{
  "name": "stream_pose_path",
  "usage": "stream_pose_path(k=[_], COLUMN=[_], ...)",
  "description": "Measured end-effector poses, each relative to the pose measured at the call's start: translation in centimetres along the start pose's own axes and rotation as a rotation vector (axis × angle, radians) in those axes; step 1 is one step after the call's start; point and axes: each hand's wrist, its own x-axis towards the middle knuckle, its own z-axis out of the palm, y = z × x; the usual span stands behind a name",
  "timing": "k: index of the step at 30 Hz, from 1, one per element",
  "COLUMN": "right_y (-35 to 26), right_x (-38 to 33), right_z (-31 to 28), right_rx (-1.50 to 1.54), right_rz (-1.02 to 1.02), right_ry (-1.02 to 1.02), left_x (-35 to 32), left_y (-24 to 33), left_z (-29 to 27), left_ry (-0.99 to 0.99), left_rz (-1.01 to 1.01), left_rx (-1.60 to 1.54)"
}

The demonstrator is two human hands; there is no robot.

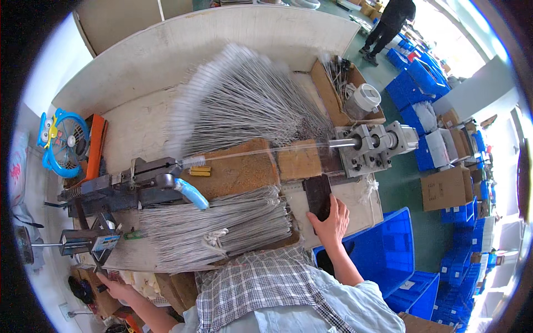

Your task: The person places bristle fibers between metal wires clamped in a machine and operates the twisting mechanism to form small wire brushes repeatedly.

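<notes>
My right hand (331, 221) grips the near end of a dark, flat, phone-like rectangular thing (317, 194), with thumb on one side and fingers on the other. At lower left, my left hand (115, 288) is closed round a dark handle (102, 287) below a small metal frame. Between a long vise-like clamp (145, 173) on the left and a motor-driven chuck (355, 142) on the right, a thin wire (250, 151) stretches across, with white bristles (194, 161) at its clamp end. The clamp's lever has a blue-wrapped grip (191, 194).
Many finished wire brushes (244, 100) fan out behind the wire. A bundle of bare wires (222, 222) lies in front. A cardboard box (327, 91) holds a white tub (363, 100). A blue fan (65, 143) stands left; blue bins (383, 244) and a person (391, 25) are to the right.
</notes>
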Motion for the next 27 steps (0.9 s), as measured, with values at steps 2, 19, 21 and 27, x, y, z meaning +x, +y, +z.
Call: stream_pose_path(k=[2, 19, 21, 27], right_y=[0.0, -6.7, -7.1, -7.4], right_x=[0.0, 1.4, 1.7, 2.5], right_z=[-0.2, 0.5, 0.7, 0.4], right_rx=[-0.005, 0.729, 0.745, 0.806], right_rz=[-0.002, -0.189, -0.180, -0.178], right_ry=[0.018, -0.281, -0.301, -0.346], left_x=[-0.4, -11.9, -16.3, -28.7], left_y=[1.3, -0.2, 1.4, 3.1], left_z=[1.0, 4.2, 5.8, 11.0], left_ry=[-0.008, -0.454, -0.785, -1.329], left_rz=[-0.047, -0.355, -0.459, -0.538], left_rx=[-0.048, -0.334, -0.361, -0.097])
